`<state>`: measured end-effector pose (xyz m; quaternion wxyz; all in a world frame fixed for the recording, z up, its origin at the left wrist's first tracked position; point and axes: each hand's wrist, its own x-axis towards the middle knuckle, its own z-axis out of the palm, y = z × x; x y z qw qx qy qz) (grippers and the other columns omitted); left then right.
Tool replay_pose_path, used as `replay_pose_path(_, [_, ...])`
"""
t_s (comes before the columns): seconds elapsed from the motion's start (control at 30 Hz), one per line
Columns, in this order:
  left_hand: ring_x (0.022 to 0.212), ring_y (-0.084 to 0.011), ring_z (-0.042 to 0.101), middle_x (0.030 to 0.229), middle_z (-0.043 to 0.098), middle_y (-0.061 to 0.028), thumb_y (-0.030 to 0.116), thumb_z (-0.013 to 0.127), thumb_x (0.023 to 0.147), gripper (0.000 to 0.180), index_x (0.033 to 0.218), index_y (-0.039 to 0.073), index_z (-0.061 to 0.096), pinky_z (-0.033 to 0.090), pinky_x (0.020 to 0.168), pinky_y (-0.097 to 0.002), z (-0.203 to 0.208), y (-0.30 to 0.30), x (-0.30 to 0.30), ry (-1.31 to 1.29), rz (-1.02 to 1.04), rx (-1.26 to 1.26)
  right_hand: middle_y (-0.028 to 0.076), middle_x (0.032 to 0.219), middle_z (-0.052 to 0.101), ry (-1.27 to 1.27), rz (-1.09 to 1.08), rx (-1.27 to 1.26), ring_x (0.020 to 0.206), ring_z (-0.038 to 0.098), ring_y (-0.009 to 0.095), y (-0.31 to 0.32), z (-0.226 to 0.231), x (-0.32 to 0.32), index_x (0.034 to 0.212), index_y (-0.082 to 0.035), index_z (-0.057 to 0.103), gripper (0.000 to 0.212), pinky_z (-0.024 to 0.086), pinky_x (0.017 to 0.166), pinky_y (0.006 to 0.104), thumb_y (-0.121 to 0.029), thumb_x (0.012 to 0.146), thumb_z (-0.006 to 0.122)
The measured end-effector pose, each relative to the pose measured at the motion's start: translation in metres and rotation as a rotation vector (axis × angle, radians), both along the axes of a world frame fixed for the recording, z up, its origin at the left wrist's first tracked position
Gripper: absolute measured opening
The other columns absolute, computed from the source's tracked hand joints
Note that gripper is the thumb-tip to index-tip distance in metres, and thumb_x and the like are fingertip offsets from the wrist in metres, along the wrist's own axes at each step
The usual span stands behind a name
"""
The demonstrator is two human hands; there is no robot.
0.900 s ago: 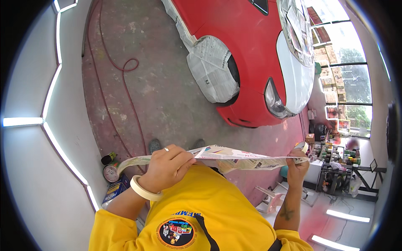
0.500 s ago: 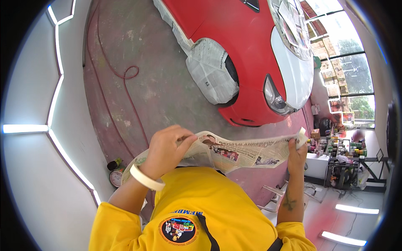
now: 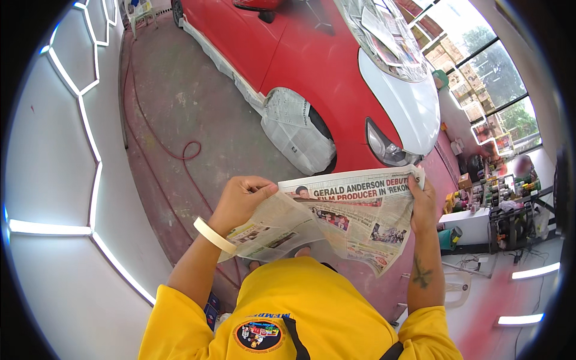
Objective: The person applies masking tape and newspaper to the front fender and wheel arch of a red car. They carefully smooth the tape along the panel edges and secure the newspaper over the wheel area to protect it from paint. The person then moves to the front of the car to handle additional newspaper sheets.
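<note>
A red car (image 3: pixel 312 66) fills the upper part of the view from above, standing on a stained concrete floor (image 3: pixel 174 108) well beyond the fingers of both hands. Its white bonnet (image 3: pixel 408 102) lies up and to the right of the right fingers, and its front wheel (image 3: pixel 297 132) is wrapped in sheets of newspaper, straight beyond the left fingers. A thin red hose (image 3: pixel 180 150) curls on the floor further out from the left fingers. A white wall with glowing light strips (image 3: pixel 54 228) curves down the far left side.

Nearer in, the person's yellow shirt (image 3: pixel 300 306) shows at the bottom edge, below both hands. A cluttered workbench (image 3: pixel 498 198) stands off to the right of the right fingers.

Between the two hands an open newspaper (image 3: pixel 342 216) is held up, spread out and sagging in the middle. The left hand (image 3: pixel 240 201) has its fingers curled closed around the paper's left part, bunching the sheet under them. The right hand (image 3: pixel 423 204) pinches the paper's upper right edge, fingers closed over the front of the page. A roll of pale masking tape (image 3: pixel 213 235) sits like a bracelet on the left wrist, just behind the left fingers and touching the paper's lower left corner.
</note>
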<state>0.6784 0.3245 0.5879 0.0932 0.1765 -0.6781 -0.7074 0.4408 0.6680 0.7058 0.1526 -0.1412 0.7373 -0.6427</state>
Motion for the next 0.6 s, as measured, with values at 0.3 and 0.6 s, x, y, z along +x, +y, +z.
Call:
replay_pose_path(0.3, [0.089, -0.0143, 0.066, 0.094, 0.075, -0.0061, 0.027, 0.087, 0.089, 0.038, 0.116, 0.001, 0.078, 0.053, 0.08, -0.0329, -0.094, -0.018, 0.025, -0.434, -0.245, -0.251, 0.006, 0.109, 0.076, 0.088, -0.124, 0.031, 0.094, 0.07, 0.013, 0.034, 0.032, -0.054, 0.121, 0.001, 0.071, 0.024, 0.056, 0.084, 0.029, -0.017, 0.109, 0.062])
replay_pose_path(0.6, [0.076, -0.0074, 0.055, 0.084, 0.068, 0.0012, 0.027, 0.069, 0.107, 0.031, 0.098, -0.003, 0.074, 0.048, 0.069, -0.0273, -0.078, -0.067, 0.028, 0.202, 0.402, 0.153, 0.007, 0.108, 0.077, -0.019, -0.22, -0.067, 0.088, 0.073, 0.014, 0.06, 0.007, -0.089, 0.119, 0.0, 0.07, 0.029, 0.059, 0.079, 0.0313, -0.026, 0.112, 0.058])
